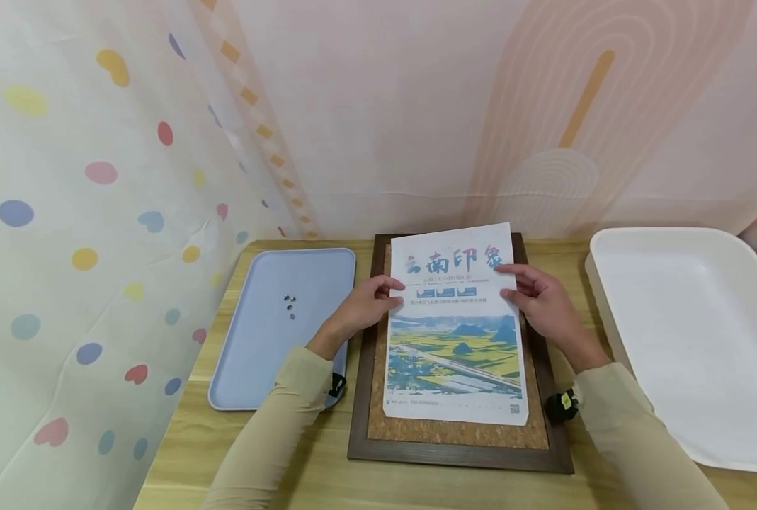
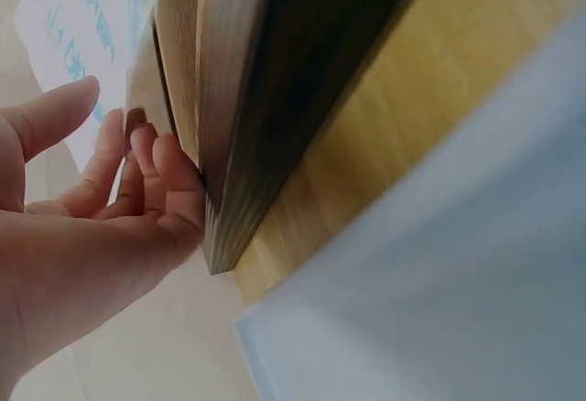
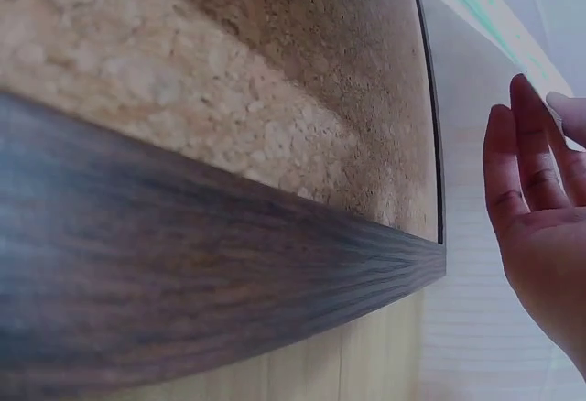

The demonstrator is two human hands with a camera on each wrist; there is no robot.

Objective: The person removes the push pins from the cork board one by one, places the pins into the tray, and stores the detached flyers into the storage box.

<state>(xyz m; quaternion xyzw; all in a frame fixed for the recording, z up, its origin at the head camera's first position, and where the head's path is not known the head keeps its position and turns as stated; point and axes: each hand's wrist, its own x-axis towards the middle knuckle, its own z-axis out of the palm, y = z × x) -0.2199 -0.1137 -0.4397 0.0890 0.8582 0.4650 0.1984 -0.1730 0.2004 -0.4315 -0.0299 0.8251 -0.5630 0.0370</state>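
A printed poster (image 1: pixel 454 361) with large Chinese characters and a landscape picture lies over a dark-framed cork board (image 1: pixel 461 431), in the head view. My left hand (image 1: pixel 367 301) pinches its left edge between thumb and fingers. On the opposite edge, my right hand (image 1: pixel 544 304) pinches the sheet the same way. The right wrist view shows the sheet lifted off the cork (image 3: pixel 302 81) near that hand (image 3: pixel 540 172). In the left wrist view the other hand (image 2: pixel 101 190) is beside the brown frame (image 2: pixel 238 99).
To the left is a blue tray (image 1: pixel 263 361) holding several tiny dark, shiny pieces (image 1: pixel 291 307), too small to identify. A large white bin (image 1: pixel 690 340) stands at the right. Patterned curtains (image 1: pixel 378 113) hang behind the wooden table (image 1: pixel 180 453).
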